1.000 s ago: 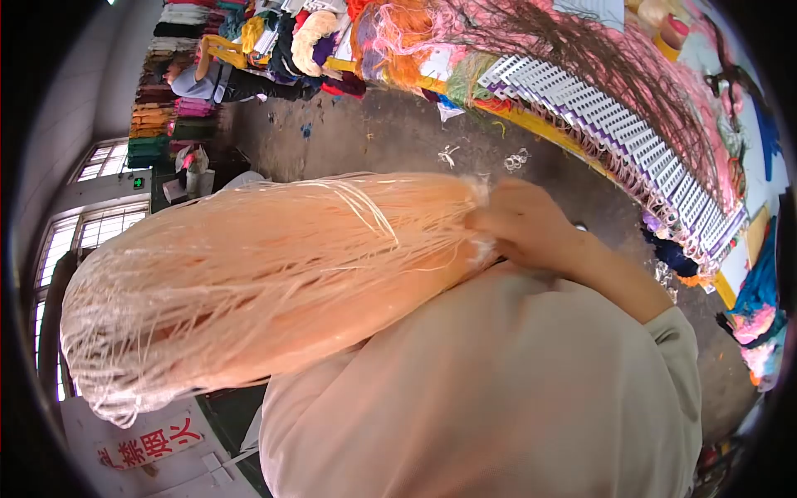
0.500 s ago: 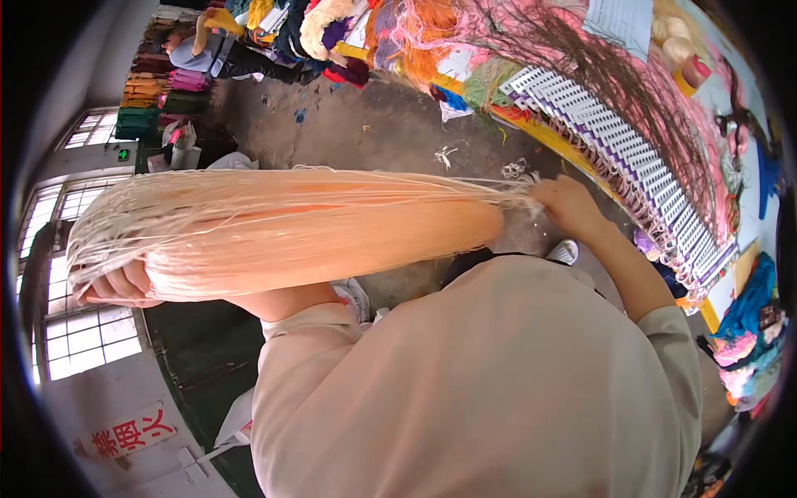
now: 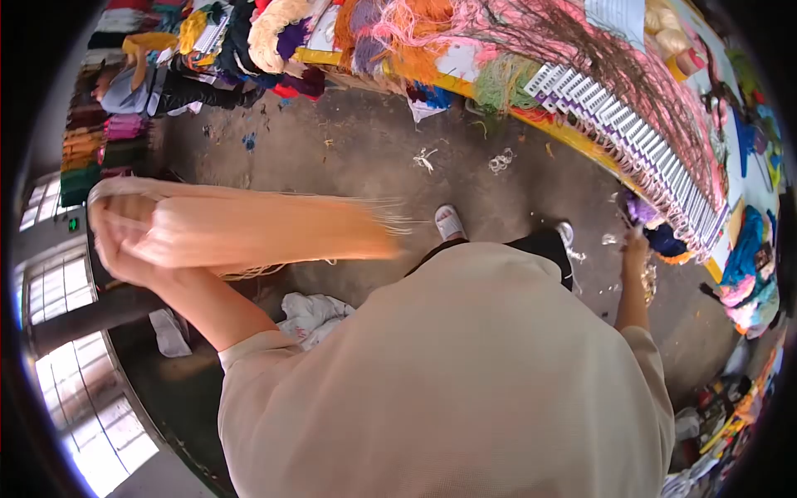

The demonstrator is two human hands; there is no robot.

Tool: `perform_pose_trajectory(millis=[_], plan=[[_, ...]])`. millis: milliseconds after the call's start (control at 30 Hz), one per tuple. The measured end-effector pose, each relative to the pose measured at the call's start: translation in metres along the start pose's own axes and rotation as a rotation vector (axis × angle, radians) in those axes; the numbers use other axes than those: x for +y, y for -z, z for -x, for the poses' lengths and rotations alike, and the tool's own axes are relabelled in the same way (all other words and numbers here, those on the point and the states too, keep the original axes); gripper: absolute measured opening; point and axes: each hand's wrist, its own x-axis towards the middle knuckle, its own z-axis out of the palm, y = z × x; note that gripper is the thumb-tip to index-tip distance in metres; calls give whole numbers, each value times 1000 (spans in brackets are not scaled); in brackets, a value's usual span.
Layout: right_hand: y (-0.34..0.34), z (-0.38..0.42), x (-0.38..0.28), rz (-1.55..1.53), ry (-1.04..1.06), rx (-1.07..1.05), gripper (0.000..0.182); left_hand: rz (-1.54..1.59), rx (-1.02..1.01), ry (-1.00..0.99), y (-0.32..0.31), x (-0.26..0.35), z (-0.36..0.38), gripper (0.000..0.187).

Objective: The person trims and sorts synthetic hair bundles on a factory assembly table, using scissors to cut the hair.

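A long skein of pale peach-orange yarn [image 3: 282, 228] stretches out at the left of the view. My left hand [image 3: 137, 220] is closed on its far left end, with strands looped over the fingers and wrist. The skein's other end hangs loose, blurred, with thin strands trailing off it. Well apart from it, on the right, my right hand [image 3: 635, 242] is stretched down beside the table's edge, near a dark blue yarn bundle [image 3: 667, 241]. Its fingers are small and smeared.
A long table with a yellow edge [image 3: 573, 149] carries pink and brown threads and a row of white labelled cards [image 3: 631, 133]. Thread scraps [image 3: 500, 161] lie on the concrete floor. A co-worker [image 3: 137, 87] stands by stacked yarn at upper left. A white bag [image 3: 311, 317] lies nearby.
My right hand has let go of the skein's right end and moved down and right, away from it. My left hand has risen slightly with the skein, and the view has shifted.
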Motion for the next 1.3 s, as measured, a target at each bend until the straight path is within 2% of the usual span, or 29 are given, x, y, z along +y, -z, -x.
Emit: perform_pose_trajectory(millis=[33,67,100,167,200,233,267,300,333,367,400,467,500,533,633,667,767,867,900,1067,1100,1133,1200,1233,1300], plan=[[5,14,-4,-82,-40,80,32,-167,78,51,18,-14,-10,16],[13,27,-7,-146,-112,124,29,-359,389,18,30,-35,-19,18],[28,44,-12,-74,-23,75,26,-363,450,89,56,-53,-28,19],[38,55,-12,-355,-51,89,24,-401,555,225,92,-96,-36,18],[43,56,-10,-532,-166,174,20,-451,542,273,122,-115,-33,17],[47,56,-16,-535,-174,197,20,-551,675,300,143,-134,-29,17],[49,59,-35,-611,-266,231,17,-581,772,333,175,-151,-21,16],[50,60,-51,-689,-361,261,16,-498,819,358,168,-164,-14,12],[50,57,-55,-706,-380,229,13,-434,914,379,218,-175,3,10],[52,52,-44,-665,-469,220,14,-418,1005,310,205,-187,9,11],[57,43,-22,-624,-552,208,16,-330,977,375,278,-188,35,13],[55,37,26,-342,-503,107,25,-402,983,433,268,-203,43,16],[54,44,38,-255,-500,64,29,-455,1064,444,262,-213,42,18],[44,55,33,-185,-517,116,34,-507,1145,451,258,-223,40,19],[26,79,51,39,-520,-16,38,-488,1121,496,274,-253,31,19],[19,90,43,36,-547,-48,36,-470,1088,536,304,-263,29,20],[1,118,38,37,-637,-80,32,-438,1135,620,314,-300,-8,21],[-15,141,29,124,-583,-115,33,-386,914,750,303,-332,-46,18],[-21,150,23,113,-607,-100,33,-476,825,768,273,-343,-61,16],[-52,192,-23,-51,-599,110,24,-540,673,1013,251,-425,-87,11],[-58,205,-27,-14,-587,115,21,-514,576,1113,272,-443,-85,13],[-63,214,-51,-81,-668,123,21,-513,527,1151,249,-448,-84,13],[-77,243,-32,-9,-629,132,20,-447,391,1172,176,-438,-89,18],[-86,261,-6,77,-634,129,21,-535,367,1210,178,-444,-88,19],[-95,293,26,65,-694,100,24,-510,370,1259,213,-472,-77,20]])
